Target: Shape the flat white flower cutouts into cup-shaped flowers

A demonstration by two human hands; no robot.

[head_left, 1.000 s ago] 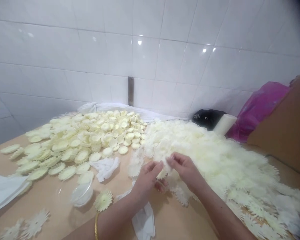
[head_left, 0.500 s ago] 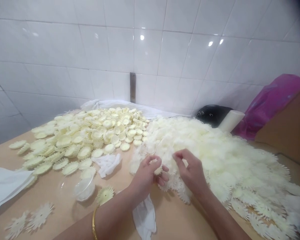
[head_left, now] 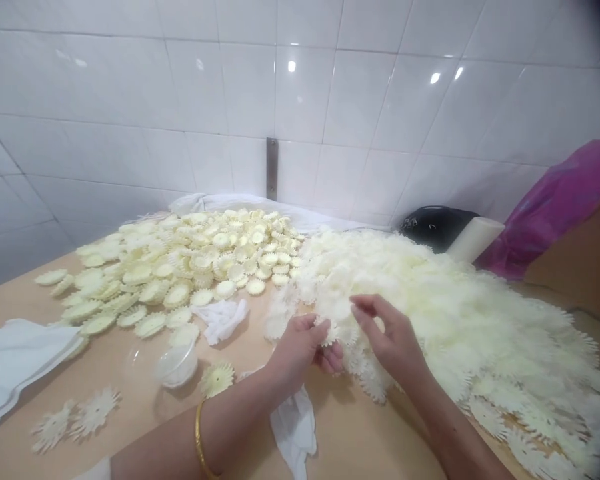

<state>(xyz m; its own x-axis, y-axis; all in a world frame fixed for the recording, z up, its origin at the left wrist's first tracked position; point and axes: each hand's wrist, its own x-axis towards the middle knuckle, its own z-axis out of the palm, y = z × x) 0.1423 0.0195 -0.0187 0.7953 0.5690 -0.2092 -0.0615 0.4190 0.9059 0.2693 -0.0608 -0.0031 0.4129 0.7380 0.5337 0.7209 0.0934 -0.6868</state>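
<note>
Between the thumb and fingers of my left hand [head_left: 305, 347] is a small pale toothed disc [head_left: 329, 333]. To its right, my right hand [head_left: 387, 333] has thumb and index fingertips pinched together; anything between them is too small to make out. Behind and right of the hands spreads a large heap of thin whitish toothed pieces [head_left: 430, 300]. At the left lies a pile of pale yellow cupped discs [head_left: 200, 257]. A clear small bowl [head_left: 177, 365] stands left of my left forearm, with a yellowish toothed piece [head_left: 217, 379] beside it.
White cloths lie at the left edge [head_left: 20, 363], behind the bowl [head_left: 223, 320] and under my left wrist [head_left: 295, 433]. Two loose toothed pieces [head_left: 95, 412] are at the front left. Back right are a black item [head_left: 435, 227], a white roll [head_left: 476, 240] and a purple bag [head_left: 555, 207].
The view has shifted slightly, so the scene sits further right. My left hand has turned a little, and the disc in it shows more. My right hand stays pinched beside it.
</note>
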